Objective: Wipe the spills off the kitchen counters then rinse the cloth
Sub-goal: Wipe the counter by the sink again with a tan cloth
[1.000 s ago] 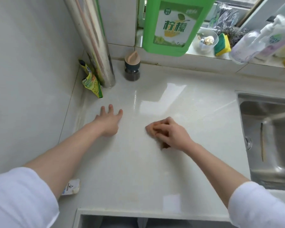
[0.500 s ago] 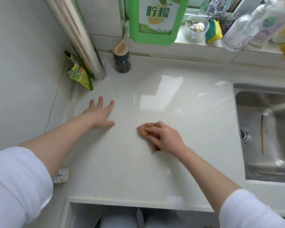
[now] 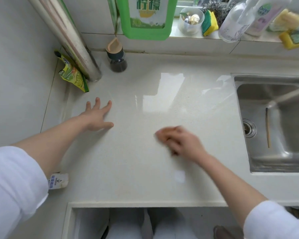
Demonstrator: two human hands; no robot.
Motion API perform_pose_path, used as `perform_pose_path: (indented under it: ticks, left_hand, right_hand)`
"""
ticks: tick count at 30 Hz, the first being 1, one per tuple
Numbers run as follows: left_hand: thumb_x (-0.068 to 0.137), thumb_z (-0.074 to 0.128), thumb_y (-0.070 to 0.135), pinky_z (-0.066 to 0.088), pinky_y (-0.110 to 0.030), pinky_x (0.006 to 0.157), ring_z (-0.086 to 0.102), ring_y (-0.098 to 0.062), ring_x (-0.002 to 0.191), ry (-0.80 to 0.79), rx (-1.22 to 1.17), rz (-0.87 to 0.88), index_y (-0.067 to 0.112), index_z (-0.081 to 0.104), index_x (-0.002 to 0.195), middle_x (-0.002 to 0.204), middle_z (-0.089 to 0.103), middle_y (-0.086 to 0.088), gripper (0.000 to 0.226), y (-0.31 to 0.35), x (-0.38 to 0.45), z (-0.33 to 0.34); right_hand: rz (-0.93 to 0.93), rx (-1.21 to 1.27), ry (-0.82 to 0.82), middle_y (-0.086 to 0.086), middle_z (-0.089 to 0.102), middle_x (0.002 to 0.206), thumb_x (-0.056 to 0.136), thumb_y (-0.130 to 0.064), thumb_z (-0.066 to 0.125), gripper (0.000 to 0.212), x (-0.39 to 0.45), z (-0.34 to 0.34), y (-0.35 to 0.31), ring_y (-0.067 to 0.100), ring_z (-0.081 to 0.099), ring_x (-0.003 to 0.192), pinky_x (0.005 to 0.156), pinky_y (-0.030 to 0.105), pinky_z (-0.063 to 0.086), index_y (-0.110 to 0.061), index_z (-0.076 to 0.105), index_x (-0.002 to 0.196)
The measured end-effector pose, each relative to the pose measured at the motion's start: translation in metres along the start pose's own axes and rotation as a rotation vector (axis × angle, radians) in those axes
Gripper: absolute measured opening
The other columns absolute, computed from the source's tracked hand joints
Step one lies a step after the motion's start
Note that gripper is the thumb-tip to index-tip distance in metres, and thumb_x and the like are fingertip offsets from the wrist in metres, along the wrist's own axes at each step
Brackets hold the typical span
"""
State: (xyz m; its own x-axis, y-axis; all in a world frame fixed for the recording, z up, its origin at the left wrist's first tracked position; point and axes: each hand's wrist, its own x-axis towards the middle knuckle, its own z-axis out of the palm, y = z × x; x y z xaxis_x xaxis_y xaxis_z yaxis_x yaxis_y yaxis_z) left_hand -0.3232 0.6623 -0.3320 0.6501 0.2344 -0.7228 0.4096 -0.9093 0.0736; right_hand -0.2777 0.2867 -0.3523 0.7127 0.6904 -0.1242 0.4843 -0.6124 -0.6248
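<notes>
My right hand (image 3: 181, 142) presses a small orange-tan cloth (image 3: 163, 133) flat against the pale kitchen counter (image 3: 128, 169), near the counter's middle. Its fingers curl over the cloth and hide most of it; hand and cloth are motion-blurred. My left hand (image 3: 97, 116) rests on the counter further left with fingers spread and straight, holding nothing. The steel sink (image 3: 274, 126) lies to the right of my right hand, with a thin stick lying in its basin.
A metal pipe (image 3: 72, 38) rises at the back left with a yellow-green packet (image 3: 72, 75) leaning against it. A dark jar with a wooden lid (image 3: 116, 56) stands beside it. A green detergent bottle (image 3: 148, 16), sponges and bottles line the back ledge. A small white packet (image 3: 58, 181) lies front left.
My right hand has slid the cloth to the right across the counter, toward the sink. My left hand stays planted on the counter. The view has shifted down and right.
</notes>
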Motion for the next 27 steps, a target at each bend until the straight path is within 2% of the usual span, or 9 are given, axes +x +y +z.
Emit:
perform_pose_path:
  ticks: [3, 5, 7, 10, 12, 19, 21, 25, 27]
  left_hand:
    - [0.090, 0.057, 0.061, 0.019, -0.062, 0.117, -0.017, -0.044, 0.148, 0.009, 0.019, 0.009, 0.044, -0.016, 0.153, 0.162, -0.027, -0.005, 0.098, 0.000, 0.003, 0.001]
    - [0.090, 0.056, 0.061, 0.019, -0.063, 0.117, -0.018, -0.044, 0.148, 0.008, 0.013, 0.012, 0.044, -0.016, 0.153, 0.162, -0.027, -0.005, 0.098, -0.001, 0.003, 0.002]
    - [0.090, 0.056, 0.062, 0.018, -0.063, 0.117, -0.018, -0.044, 0.148, 0.005, 0.013, 0.017, 0.044, -0.017, 0.153, 0.162, -0.028, -0.005, 0.098, -0.003, 0.004, 0.004]
    - [0.090, 0.055, 0.063, 0.016, -0.063, 0.117, -0.018, -0.045, 0.148, 0.008, 0.016, 0.020, 0.044, -0.018, 0.152, 0.162, -0.029, -0.006, 0.098, -0.005, 0.005, 0.006]
    - [0.090, 0.054, 0.064, 0.016, -0.063, 0.117, -0.018, -0.046, 0.147, 0.017, 0.021, 0.025, 0.044, -0.018, 0.152, 0.162, -0.029, -0.006, 0.098, -0.005, 0.006, 0.005]
    - [0.091, 0.052, 0.063, 0.013, -0.064, 0.116, -0.019, -0.048, 0.146, 0.029, 0.019, 0.032, 0.042, -0.020, 0.153, 0.161, -0.029, -0.008, 0.097, -0.004, 0.002, 0.008]
    - [0.091, 0.052, 0.063, 0.012, -0.064, 0.117, -0.019, -0.048, 0.146, 0.032, 0.006, 0.041, 0.041, -0.019, 0.153, 0.161, -0.029, -0.009, 0.097, -0.004, 0.000, 0.008]
    - [0.089, 0.053, 0.065, 0.017, -0.063, 0.116, -0.013, -0.049, 0.147, 0.091, -0.030, 0.040, 0.042, -0.011, 0.154, 0.164, -0.020, -0.008, 0.094, -0.007, -0.007, 0.013]
    - [0.089, 0.050, 0.067, 0.023, -0.059, 0.115, -0.002, -0.052, 0.147, 0.171, -0.034, 0.008, 0.042, -0.002, 0.156, 0.165, -0.008, -0.012, 0.089, -0.007, -0.014, 0.022]
  right_hand:
    - [0.750, -0.008, 0.477, 0.003, 0.050, 0.126, 0.096, -0.038, 0.053, 0.034, 0.006, -0.029, 0.040, 0.026, 0.061, 0.107, 0.091, 0.036, 0.047, -0.035, 0.060, 0.129]
    - [0.891, -0.012, 0.573, 0.005, 0.047, 0.125, 0.097, -0.038, 0.049, 0.036, 0.002, -0.003, 0.018, 0.029, 0.059, 0.107, 0.090, 0.037, 0.045, -0.034, 0.058, 0.131]
    - [0.610, 0.005, 0.475, -0.003, 0.050, 0.122, 0.094, -0.035, 0.053, 0.032, -0.015, 0.041, -0.030, 0.020, 0.058, 0.108, 0.087, 0.032, 0.047, -0.039, 0.061, 0.125]
    - [-0.078, -0.005, -0.004, -0.009, 0.055, 0.115, 0.089, -0.031, 0.059, 0.033, -0.063, 0.094, -0.091, 0.009, 0.056, 0.105, 0.076, 0.024, 0.051, -0.040, 0.065, 0.120]
    - [-0.225, -0.044, -0.122, -0.007, 0.054, 0.105, 0.089, -0.033, 0.062, 0.032, -0.077, 0.086, -0.075, 0.009, 0.057, 0.099, 0.068, 0.027, 0.052, -0.039, 0.066, 0.120]
    - [0.971, 0.038, 0.628, 0.006, 0.049, 0.125, 0.097, -0.036, 0.050, 0.030, -0.076, 0.041, -0.026, 0.027, 0.060, 0.105, 0.086, 0.034, 0.045, -0.033, 0.060, 0.126]
    - [0.765, 0.013, 0.507, 0.000, 0.050, 0.124, 0.095, -0.037, 0.052, 0.030, -0.076, 0.076, -0.065, 0.020, 0.059, 0.104, 0.086, 0.034, 0.050, -0.036, 0.060, 0.124]
    - [-0.032, 0.016, -0.070, -0.007, 0.053, 0.106, 0.088, -0.034, 0.062, 0.033, -0.097, 0.121, -0.118, 0.011, 0.058, 0.098, 0.072, 0.030, 0.053, -0.039, 0.064, 0.121]
    - [-0.089, 0.051, -0.142, -0.009, 0.055, 0.108, 0.088, -0.036, 0.063, 0.034, -0.100, 0.101, -0.097, 0.009, 0.059, 0.104, 0.078, 0.030, 0.053, -0.040, 0.064, 0.122]
